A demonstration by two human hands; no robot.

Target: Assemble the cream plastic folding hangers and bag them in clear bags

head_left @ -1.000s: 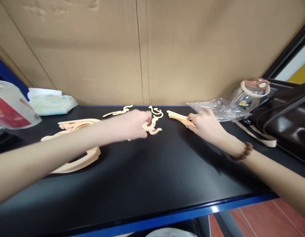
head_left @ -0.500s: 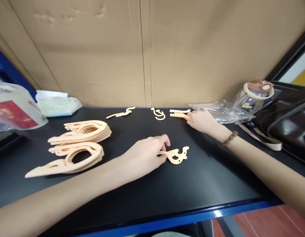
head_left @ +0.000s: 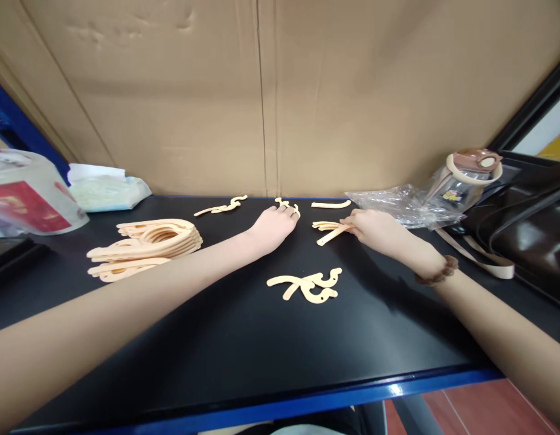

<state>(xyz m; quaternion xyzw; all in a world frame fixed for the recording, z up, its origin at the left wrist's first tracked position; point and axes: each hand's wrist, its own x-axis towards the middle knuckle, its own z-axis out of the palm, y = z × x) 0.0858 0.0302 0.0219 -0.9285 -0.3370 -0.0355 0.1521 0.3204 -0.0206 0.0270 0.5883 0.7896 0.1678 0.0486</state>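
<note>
My left hand (head_left: 274, 225) reaches to the back of the black table (head_left: 243, 338) and its fingers close over a small curly wooden piece (head_left: 285, 204). My right hand (head_left: 374, 227) pinches a thin wooden strip (head_left: 330, 235) that lies beside a few more strips (head_left: 325, 225). A flat scroll-shaped wooden piece (head_left: 309, 285) lies alone in the middle of the table, apart from both hands. One curved strip (head_left: 330, 205) and a wavy piece (head_left: 220, 207) lie at the back edge.
A stack of large curved wooden cut-outs (head_left: 146, 244) sits at the left. A wipes pack (head_left: 105, 190) and a plastic bag (head_left: 26, 202) lie far left. Crumpled clear plastic (head_left: 400, 202), a bottle (head_left: 465, 175) and a dark bag (head_left: 528, 223) stand at the right. Cardboard (head_left: 270, 90) walls the back.
My left hand let go of the scroll-shaped piece in the middle of the table and moved back to the small curly piece. My right hand drew a strip out of the pile, toward me.
</note>
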